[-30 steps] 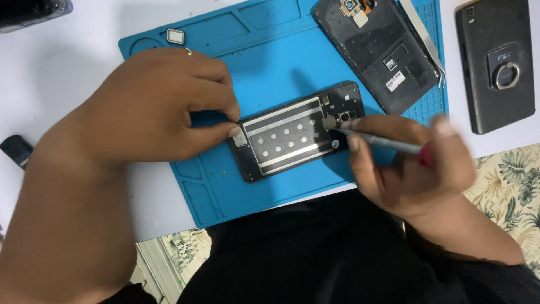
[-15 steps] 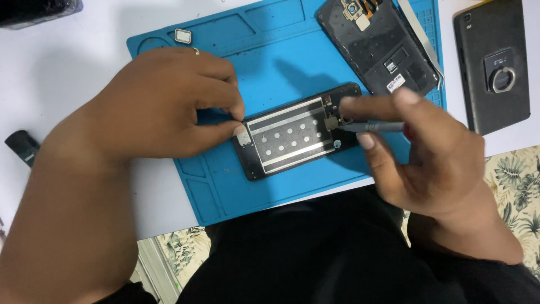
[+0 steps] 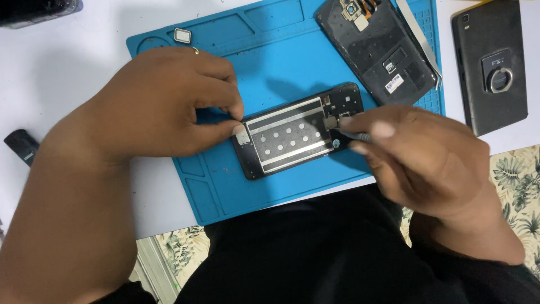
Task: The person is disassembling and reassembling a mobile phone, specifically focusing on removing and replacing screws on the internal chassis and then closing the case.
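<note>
The left hand (image 3: 169, 107) is pinching the opened phone (image 3: 298, 132) steady on the blue mat (image 3: 281, 50) while the right hand (image 3: 427, 157) is gripping a screwdriver (image 3: 351, 134), working its tip at the frame.

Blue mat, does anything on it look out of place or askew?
Nothing spilled. The opened phone lies at a slant, the back cover hangs past the blue mat at the top, and a small square part sits loose.
</note>
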